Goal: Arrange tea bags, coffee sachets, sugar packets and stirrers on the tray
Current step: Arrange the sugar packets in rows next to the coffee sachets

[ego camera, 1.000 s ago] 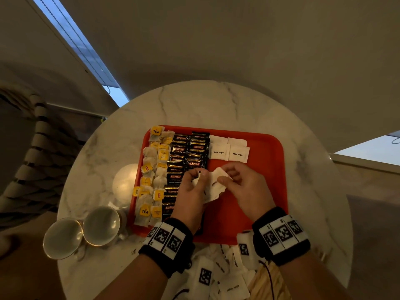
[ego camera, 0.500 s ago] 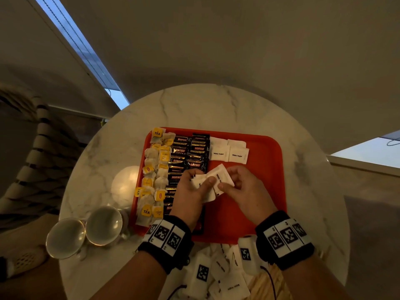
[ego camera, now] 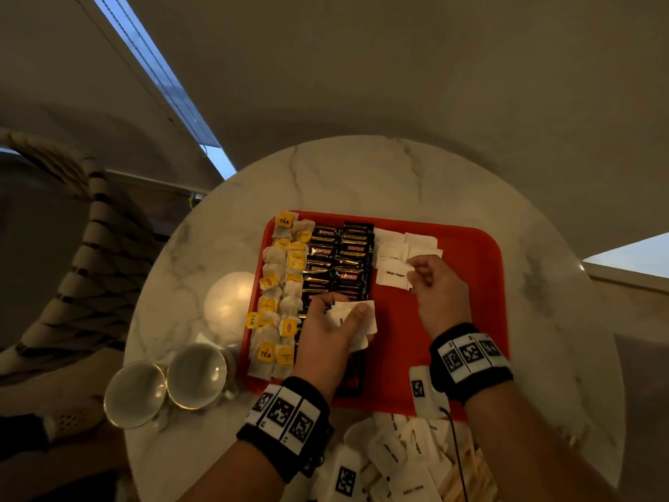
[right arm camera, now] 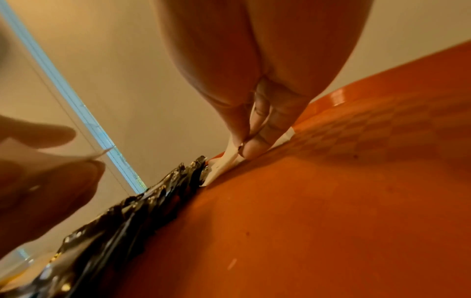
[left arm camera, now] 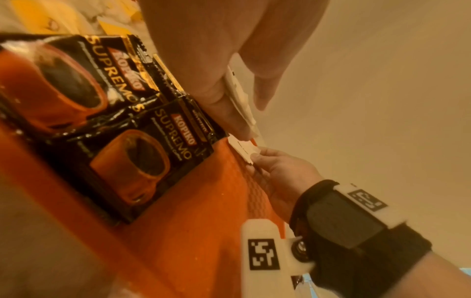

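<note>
A red tray point(ego camera: 467, 248) on the round marble table holds tea bags point(ego camera: 280, 284) in its left columns, black coffee sachets point(ego camera: 340, 259) in the middle and white sugar packets point(ego camera: 402, 244) at the top. My right hand point(ego camera: 416, 275) pinches one white sugar packet point(ego camera: 392, 273) by its right edge and lays it on the tray below the placed packets point(right arm camera: 224, 161). My left hand point(ego camera: 336, 320) grips a small stack of sugar packets point(ego camera: 358, 320) between thumb and fingers, just above the coffee sachets point(left arm camera: 153, 141).
Loose sugar packets point(ego camera: 398, 458) and wooden stirrers point(ego camera: 470, 476) lie at the table's near edge. Two glass cups point(ego camera: 166, 389) and a white round lid point(ego camera: 230, 306) sit left of the tray. A woven chair point(ego camera: 72, 248) stands at the left.
My right hand has drawn one packet from the stack in my left hand and carried it up to the sugar row. The left hand stays put with the rest.
</note>
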The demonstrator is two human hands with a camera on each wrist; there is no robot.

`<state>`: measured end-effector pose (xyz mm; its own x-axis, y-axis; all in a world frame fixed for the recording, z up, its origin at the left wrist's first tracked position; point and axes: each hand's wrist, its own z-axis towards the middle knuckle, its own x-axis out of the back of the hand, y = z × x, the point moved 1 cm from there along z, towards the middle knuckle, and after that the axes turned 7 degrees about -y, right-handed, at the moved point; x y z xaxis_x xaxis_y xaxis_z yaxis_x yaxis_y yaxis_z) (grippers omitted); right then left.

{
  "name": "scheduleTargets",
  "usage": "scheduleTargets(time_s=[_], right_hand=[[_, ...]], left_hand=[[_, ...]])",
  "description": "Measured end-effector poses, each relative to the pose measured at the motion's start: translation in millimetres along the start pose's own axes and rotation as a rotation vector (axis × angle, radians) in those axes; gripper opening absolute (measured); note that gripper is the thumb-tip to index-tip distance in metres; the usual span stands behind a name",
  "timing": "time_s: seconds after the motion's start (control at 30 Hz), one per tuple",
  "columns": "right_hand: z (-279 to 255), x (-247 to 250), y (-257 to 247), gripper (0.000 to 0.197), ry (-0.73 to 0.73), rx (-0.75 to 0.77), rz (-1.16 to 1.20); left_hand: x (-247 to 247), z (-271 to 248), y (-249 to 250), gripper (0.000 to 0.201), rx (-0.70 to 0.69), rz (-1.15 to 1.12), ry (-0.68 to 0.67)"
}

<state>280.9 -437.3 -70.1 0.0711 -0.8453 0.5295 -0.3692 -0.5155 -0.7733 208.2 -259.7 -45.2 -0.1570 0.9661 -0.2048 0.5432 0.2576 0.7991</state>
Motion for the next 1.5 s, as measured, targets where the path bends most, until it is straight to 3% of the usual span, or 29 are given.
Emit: scheduleTargets(time_s=[0.1,0.3,0.47,0.53,0.63,0.73,0.83,0.93,1.0,1.13,1.23,1.33,1.5], right_hand=[[5.3,-7.1,-1.6,0.022,0.0,0.038,-0.031],[-13.1,7.3,-11.2,0.028,0.094,0.119,-0.083],[-43.4,8.4,-21.3,0.01,-0.236,0.092,0.094],[-45.5,9.5,-19.4,0.007,-0.242,0.097,0.139],[-39.9,19.2,-11.9,0.011,-0.13,0.061,0.191],[-35.5,34.5,-8.1,0.011,-0.095,0.013,0.211],[-39.7,48.6,-12.8,0.015,-0.199,0.063,0.151],[-46.5,48.8,-19.6,0.014,-0.331,0.122,0.112],[-48.7,44.5,-21.9,0.014,-0.315,0.132,0.133],[-54.7,38.0,-21.3,0.036,-0.28,0.057,0.152],[-60.7,27.6,-17.1,0.018,-0.386,0.01,0.206],[-55.5,25.8,-12.8,0.019,-0.291,-0.018,0.345],[-25.5,41.9,4.6,0.02,0.042,-0.062,0.096]], left_hand=[[2.3,3.7,-5.5,0.017,0.097,-0.007,0.004],[-1.8,9.5,-3.6,0.035,0.124,-0.044,0.005],[-13.2,11.5,1.1,0.027,0.081,-0.022,-0.047],[-17.1,10.2,1.1,0.024,0.068,0.021,-0.049],[-18.1,8.3,-0.1,0.024,0.018,0.09,-0.026],[-19.5,4.3,3.0,0.021,-0.011,0.043,-0.047],[-21.3,1.4,6.7,0.016,-0.062,0.091,-0.063],[-25.6,0.8,9.9,0.025,-0.066,0.295,-0.21],[-31.1,-0.5,12.0,0.021,-0.057,0.384,-0.271],[-31.1,3.1,9.2,0.013,-0.071,0.227,-0.1],[-29.4,3.9,5.8,0.019,-0.062,0.132,-0.037],[-28.5,2.3,3.1,0.018,-0.071,0.164,-0.049],[-22.8,1.6,-0.4,0.025,0.057,0.169,-0.063]])
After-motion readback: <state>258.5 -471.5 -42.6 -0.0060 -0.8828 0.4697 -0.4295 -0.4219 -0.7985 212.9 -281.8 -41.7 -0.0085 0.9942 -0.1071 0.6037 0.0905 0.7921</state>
